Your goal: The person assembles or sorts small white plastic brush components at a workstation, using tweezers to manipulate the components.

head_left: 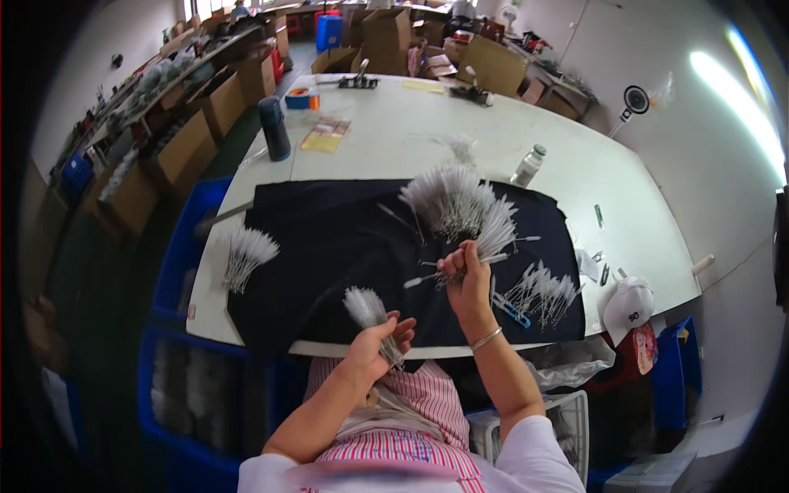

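My left hand point(376, 349) is wrapped round a bundle of small white-bristled wire brushes point(365, 308), held over the near edge of a dark cloth point(320, 222). Their bristle ends point up and away; the wire ends come out below my fingers. My right hand point(468, 283) is closed in a pinch at the near side of a large heap of the same brushes point(450, 197). A single brush point(419, 281) sticks out to the left of its fingers, seemingly held in them. Right of this hand lie a loose group of brushes point(544, 294) and a blue-handled tool point(516, 314).
Another brush bunch point(248, 256) lies at the cloth's left edge. On the white table point(394, 123) stand a dark flask point(274, 129), a glass jar point(528, 166) and an orange tape roll point(302, 99). A white cap point(629, 306) sits at the right edge. Blue crates point(193, 349) flank the table.
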Action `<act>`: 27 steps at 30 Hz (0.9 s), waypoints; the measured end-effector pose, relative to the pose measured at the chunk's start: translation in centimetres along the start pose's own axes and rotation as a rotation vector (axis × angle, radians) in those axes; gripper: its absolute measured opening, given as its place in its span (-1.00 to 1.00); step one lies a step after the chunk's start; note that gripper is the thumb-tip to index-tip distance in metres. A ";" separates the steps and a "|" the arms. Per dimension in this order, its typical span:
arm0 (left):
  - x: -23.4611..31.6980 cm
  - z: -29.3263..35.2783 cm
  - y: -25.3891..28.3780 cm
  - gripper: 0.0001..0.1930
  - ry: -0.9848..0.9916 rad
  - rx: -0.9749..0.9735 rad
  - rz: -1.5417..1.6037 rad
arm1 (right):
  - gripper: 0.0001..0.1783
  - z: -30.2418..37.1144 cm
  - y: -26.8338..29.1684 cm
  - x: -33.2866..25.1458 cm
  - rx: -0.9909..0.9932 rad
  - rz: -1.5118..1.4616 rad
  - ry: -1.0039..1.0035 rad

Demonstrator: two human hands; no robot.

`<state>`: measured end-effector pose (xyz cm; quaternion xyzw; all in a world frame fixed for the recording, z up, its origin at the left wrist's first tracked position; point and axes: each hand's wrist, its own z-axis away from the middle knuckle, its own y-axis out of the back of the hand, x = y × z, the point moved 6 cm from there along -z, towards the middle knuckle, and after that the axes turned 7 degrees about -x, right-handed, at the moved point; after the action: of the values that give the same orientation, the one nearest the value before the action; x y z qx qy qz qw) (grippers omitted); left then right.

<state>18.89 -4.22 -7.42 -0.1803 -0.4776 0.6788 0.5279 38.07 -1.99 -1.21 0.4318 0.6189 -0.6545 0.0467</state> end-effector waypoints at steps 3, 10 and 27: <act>-1.2 -1.3 1.5 -0.81 0.020 0.039 0.024 | -0.76 3.8 0.8 3.2 0.078 -0.089 -0.129; -3.1 -2.1 4.2 -0.78 0.057 0.166 -0.043 | -0.78 11.9 3.3 7.7 0.327 0.043 -0.478; -0.5 2.5 0.5 -0.67 -0.048 -0.146 -0.561 | -0.73 12.2 0.2 6.5 -0.256 0.668 -0.351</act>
<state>16.97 -5.80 -6.81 -0.0627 -0.5687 0.4742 0.6692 27.91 -9.38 -7.07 0.4817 0.5036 -0.5847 0.4153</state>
